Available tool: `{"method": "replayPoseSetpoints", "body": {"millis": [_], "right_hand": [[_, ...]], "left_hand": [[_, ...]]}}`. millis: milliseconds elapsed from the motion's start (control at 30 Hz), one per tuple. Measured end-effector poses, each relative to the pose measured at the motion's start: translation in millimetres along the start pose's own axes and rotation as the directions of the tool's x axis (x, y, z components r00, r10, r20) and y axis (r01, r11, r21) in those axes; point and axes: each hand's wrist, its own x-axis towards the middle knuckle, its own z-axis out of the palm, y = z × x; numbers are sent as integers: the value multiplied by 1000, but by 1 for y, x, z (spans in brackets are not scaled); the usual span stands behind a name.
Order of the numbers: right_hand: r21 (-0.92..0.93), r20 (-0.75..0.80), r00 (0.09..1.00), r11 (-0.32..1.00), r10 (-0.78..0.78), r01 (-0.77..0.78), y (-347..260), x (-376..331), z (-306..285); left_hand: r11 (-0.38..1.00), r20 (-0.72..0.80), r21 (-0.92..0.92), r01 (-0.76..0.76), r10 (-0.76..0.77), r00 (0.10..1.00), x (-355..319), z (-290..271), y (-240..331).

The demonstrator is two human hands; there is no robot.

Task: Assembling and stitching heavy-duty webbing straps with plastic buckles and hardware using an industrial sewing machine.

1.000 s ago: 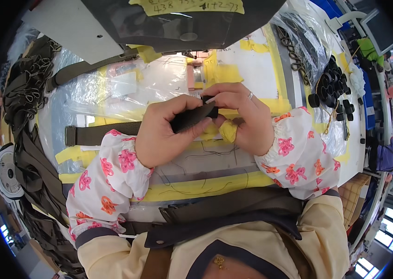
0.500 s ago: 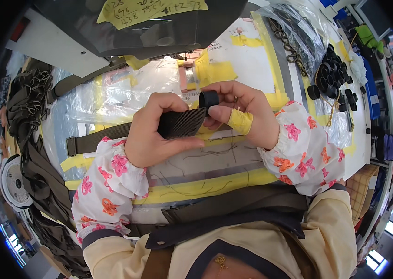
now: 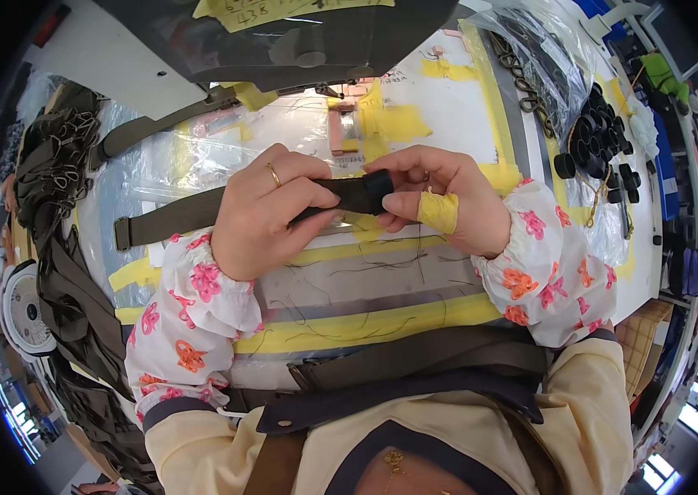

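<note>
My left hand [image 3: 265, 213] and my right hand [image 3: 440, 198] both pinch a dark olive webbing strap [image 3: 169, 218] above a work table [image 3: 464, 107]. The strap runs left from my hands and ends in a stitched fold. Its black end piece [image 3: 373, 191] sits between my right fingers and thumb. A yellow tape wrap covers my right thumb. A ring is on my left hand. Floral sleeve covers are on both wrists.
A sewing machine head [image 3: 283, 41] hangs at the top. A pile of olive straps [image 3: 60, 247] lies on the left. A bag of black round parts [image 3: 596, 140] and metal rings sits on the right. Yellow tape strips [image 3: 365, 322] cross the table.
My hands have spread apart, drawing the strap out flat between them; earlier they were bunched together around the black end piece. The view has shifted slightly.
</note>
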Motion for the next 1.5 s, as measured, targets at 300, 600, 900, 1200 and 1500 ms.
{"method": "replayPoseSetpoints", "body": {"millis": [300,600,900,1200,1500], "right_hand": [[-26,-56,998,999,25,-26,0,1,11],[-46,-18,973,972,231,-232,-11,-7,12],[-538,-31,946,803,-322,256,-4,-8,-1],[-824,511,577,-172,-637,540,-9,11,-1],[-934,301,855,-310,-422,176,-45,2,-46]], "left_hand": [[999,-131,36,16,-11,991,-8,13,8],[925,46,-372,81,-69,997,1,16,18],[934,176,334,126,-193,965,-4,-38,7],[507,-9,849,148,-266,964,-42,-104,-18],[896,230,434,-89,-14,973,21,3,-12]]}}
